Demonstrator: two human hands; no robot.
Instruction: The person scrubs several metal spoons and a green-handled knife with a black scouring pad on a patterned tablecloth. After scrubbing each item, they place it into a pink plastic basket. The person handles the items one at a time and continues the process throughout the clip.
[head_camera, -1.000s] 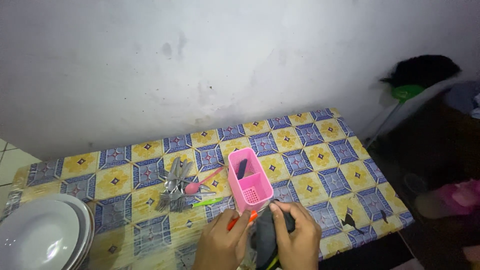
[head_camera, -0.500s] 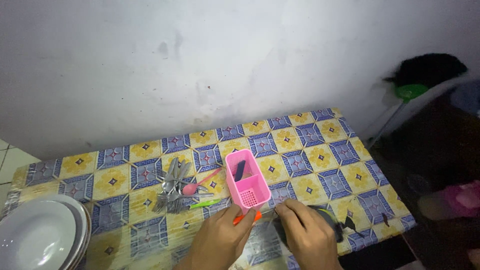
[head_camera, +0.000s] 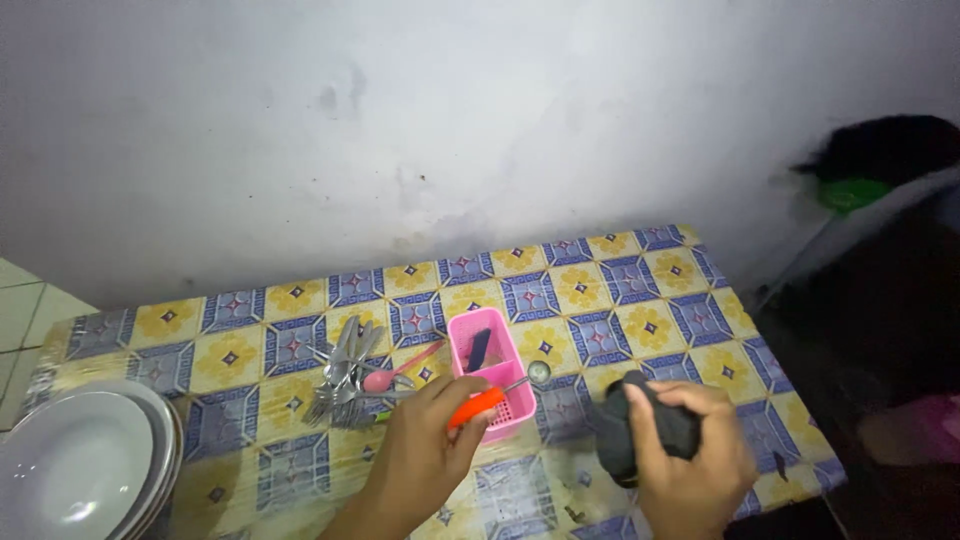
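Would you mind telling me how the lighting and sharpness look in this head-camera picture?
Head view: dim, bluish light; right side falls into dark shadow; right hand with dark cloth is slightly soft; left hand and pink cutlery basket are clearer; faint sheen on white bowls.

A stained white wall (head_camera: 420, 130) (dimly lit) backs the tile-patterned table (head_camera: 640, 290).

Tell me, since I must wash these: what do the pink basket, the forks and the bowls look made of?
Pink basket: probably plastic, with a uniform bright colour and perforated moulded walls. Forks: likely steel, grey with a metallic shine. Bowls: white and glossy with a highlight, perhaps ceramic or melamine; the look leaves it open.
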